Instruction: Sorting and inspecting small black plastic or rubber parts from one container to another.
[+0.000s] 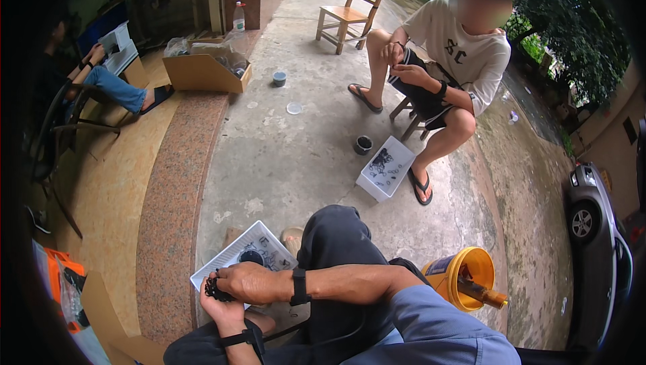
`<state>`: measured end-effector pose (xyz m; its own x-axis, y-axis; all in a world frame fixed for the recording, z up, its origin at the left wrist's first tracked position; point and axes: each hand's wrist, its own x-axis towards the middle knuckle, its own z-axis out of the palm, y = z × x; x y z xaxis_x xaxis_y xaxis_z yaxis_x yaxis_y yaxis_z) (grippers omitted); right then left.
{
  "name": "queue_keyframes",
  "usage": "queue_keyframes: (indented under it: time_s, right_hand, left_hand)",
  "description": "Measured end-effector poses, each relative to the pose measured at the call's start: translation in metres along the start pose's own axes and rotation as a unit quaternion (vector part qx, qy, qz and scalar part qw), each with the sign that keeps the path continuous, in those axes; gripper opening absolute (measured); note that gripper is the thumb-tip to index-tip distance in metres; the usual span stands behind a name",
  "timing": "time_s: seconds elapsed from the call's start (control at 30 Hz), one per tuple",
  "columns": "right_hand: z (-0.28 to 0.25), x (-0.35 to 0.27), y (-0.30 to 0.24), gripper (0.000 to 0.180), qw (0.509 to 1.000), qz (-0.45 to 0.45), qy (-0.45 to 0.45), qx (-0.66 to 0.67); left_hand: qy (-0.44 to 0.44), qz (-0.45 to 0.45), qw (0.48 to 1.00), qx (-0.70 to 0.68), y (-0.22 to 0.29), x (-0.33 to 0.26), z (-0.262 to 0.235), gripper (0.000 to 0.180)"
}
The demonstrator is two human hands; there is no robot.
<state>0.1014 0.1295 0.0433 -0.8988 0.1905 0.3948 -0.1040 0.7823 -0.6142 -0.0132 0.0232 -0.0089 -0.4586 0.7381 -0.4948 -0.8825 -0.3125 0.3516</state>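
My left hand [223, 310] is cupped palm up at the lower left, with a clump of small black parts [214, 289] in it. They look like little rings, though the exact kind is too small to tell. My right hand [250, 282] reaches across from the right, its closed fingertips at the clump; what they pinch is hidden. Just beyond both hands is a white ribbed tray [232, 247] holding loose dark rings [269, 252] and a round dark container [252, 257], which my right hand partly covers.
A yellow bucket [441, 272] with tools stands right of my legs. Ahead, a seated person [464, 49] works above a second white tray [377, 187]; a black cup [363, 144] is beside it. A cardboard box [202, 72], a wooden chair [346, 15] and another seated person [81, 76] are farther off.
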Motion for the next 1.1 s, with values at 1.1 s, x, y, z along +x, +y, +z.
queue_keyframes:
  time_s: [1.1]
  right_hand:
    - [-0.009, -0.008, 0.030, 0.011, 0.986, 0.145, -0.025, -0.075]
  left_hand:
    - [0.033, -0.006, 0.997, -0.067, 0.001, -0.001, 0.004, 0.021]
